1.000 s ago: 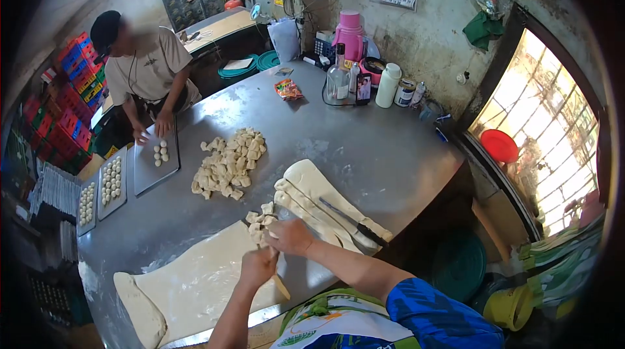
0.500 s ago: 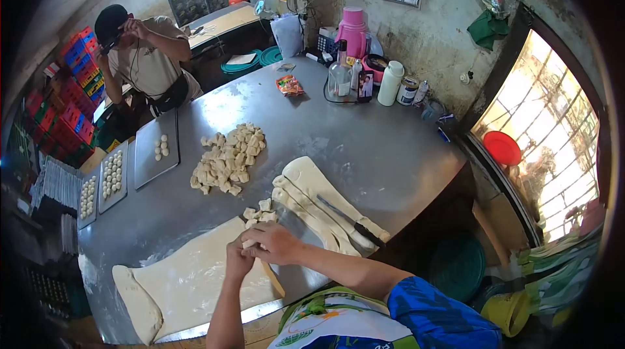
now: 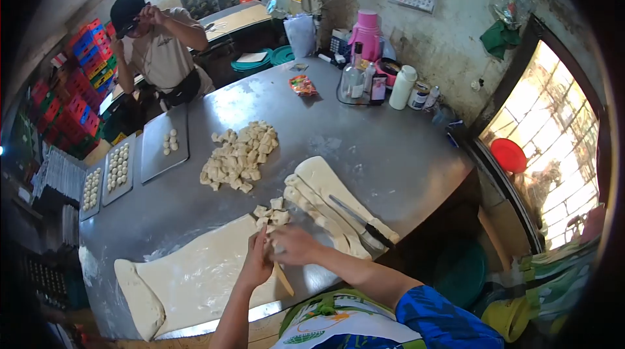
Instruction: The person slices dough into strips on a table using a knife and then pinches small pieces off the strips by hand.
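Note:
My left hand point(image 3: 258, 259) is closed, with a narrow tan strip point(image 3: 284, 280), apparently dough, hanging below it. My right hand point(image 3: 293, 245) is beside it, fingers smeared by motion. Just beyond both hands lies a small group of torn dough pieces point(image 3: 276, 213). Under my left wrist spreads a wide flat dough sheet point(image 3: 195, 277), its left end folded over. To the right rests another dough slab point(image 3: 319, 176), cut lengthwise into strips. A knife point(image 3: 351, 209) with a black handle lies across it.
A large heap of dough pieces point(image 3: 241, 157) sits mid-table. Trays point(image 3: 164, 153) with dough balls stand at left, near a person point(image 3: 163, 49) with raised hands. Bottles point(image 3: 355, 79), a pink flask point(image 3: 366, 36) and a snack packet point(image 3: 303, 85) occupy the table's far side.
My hands have moved slightly apart, and the right hand has shifted a little to the right. The whole view has shifted slightly. The other person's hands remain raised to the head.

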{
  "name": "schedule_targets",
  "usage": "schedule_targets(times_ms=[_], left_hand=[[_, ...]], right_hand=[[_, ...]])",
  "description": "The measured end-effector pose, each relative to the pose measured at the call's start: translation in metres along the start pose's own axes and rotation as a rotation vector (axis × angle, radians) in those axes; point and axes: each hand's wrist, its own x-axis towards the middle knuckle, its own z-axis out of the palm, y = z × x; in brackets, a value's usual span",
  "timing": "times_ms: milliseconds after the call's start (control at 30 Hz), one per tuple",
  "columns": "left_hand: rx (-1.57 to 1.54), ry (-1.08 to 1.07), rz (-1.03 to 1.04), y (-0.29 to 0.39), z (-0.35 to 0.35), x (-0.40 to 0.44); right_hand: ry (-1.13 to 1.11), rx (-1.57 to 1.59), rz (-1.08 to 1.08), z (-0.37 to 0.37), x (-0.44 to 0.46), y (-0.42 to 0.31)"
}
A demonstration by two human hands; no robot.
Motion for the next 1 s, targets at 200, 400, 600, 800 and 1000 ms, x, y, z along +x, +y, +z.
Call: schedule_targets(times_ms=[200,400,600,800,1000], left_hand=[[-0.013,-0.115,-0.157,-0.020,0.001,-0.013],[0.316,-0.397,0.055,0.009,0.006,-0.025],[-0.411,-0.063,-0.430,-0.017,0.009,-0.035],[0.009,-0.013,0.066,0.020,-0.003,0.006],[0.578,-0.347,-0.309,-0.001,0.025,-0.016]], right_hand=[[0.179,0.262,0.000,0.003,0.006,-0.020],[-0.226,-0.292,0.170,-0.025,0.008,0.007],[0.356,-0.121,-0.147,0.007,-0.010,0.056],[-0.081,0.500,-0.078,-0.031,0.006,-0.025],[0.238,0.159,0.001,-0.025,0.008,-0.016]])
